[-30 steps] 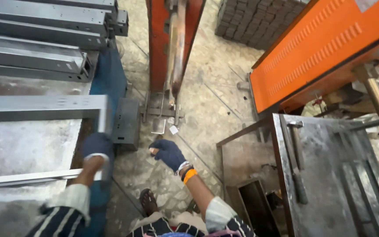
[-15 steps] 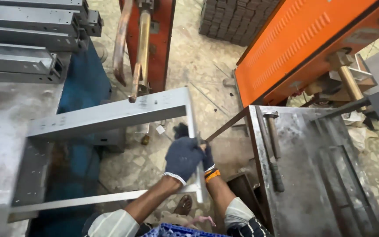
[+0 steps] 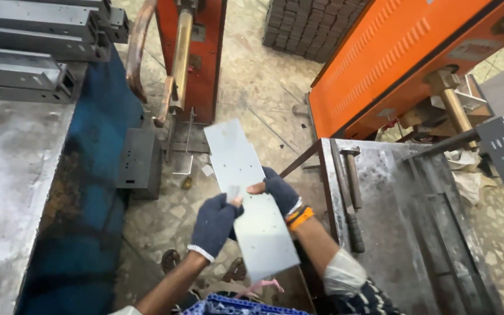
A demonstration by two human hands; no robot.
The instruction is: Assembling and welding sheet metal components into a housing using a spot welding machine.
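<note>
Grey sheet-metal panel, flat and punched with small holes, is held in the air above the stone floor, between the two tabletops. The left hand, in a dark blue glove, grips the panel's left edge with its fingers curled onto the face. The right hand, gloved likewise with orange bands at the wrist, clamps the right edge, thumb on top. The panel runs lengthwise away from the person, slightly tilted. A hammer lies on the steel tabletop to the right. Grey metal channels are stacked on the left tabletop. An orange machine stands behind; its function, possibly welding, cannot be confirmed.
</note>
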